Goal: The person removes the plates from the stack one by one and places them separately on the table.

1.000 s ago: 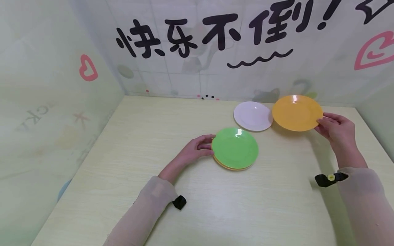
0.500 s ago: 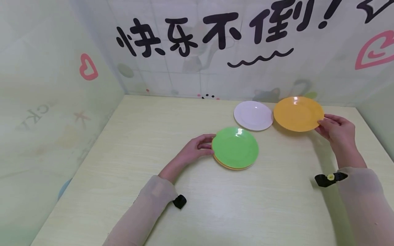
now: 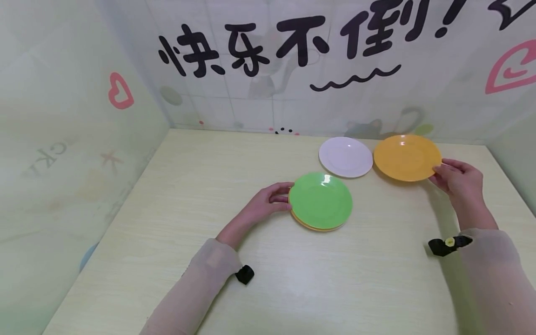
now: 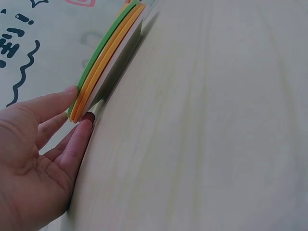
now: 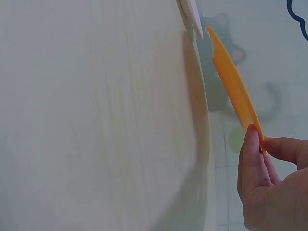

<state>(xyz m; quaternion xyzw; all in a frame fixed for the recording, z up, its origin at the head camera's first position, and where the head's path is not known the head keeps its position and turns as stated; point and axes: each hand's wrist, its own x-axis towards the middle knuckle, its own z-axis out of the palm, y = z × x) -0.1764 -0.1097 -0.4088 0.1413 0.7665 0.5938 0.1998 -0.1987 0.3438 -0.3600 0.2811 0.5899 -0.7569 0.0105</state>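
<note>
My right hand (image 3: 458, 179) pinches the right rim of an orange plate (image 3: 407, 158). In the right wrist view this plate (image 5: 236, 84) is raised off the table, with its shadow below. My left hand (image 3: 268, 202) grips the left rim of a plate stack topped by a green plate (image 3: 320, 201). Seen edge-on in the left wrist view, the stack (image 4: 103, 62) has green on top, orange-yellow plates beneath and a whitish one at the bottom. One fingertip touches the upper rim and others lie under the edge. Just left of the orange plate lies a white plate (image 3: 345, 157).
The pale wooden table (image 3: 176, 186) runs back to a printed wall (image 3: 234, 107) with black lettering. Side walls stand at the left (image 3: 63, 116) and right (image 3: 517, 130). Black straps sit near both wrists.
The orange plate in my right hand has come slightly lower and a little to the right, towards the table. My left hand and the stack stay nearly where they were.
</note>
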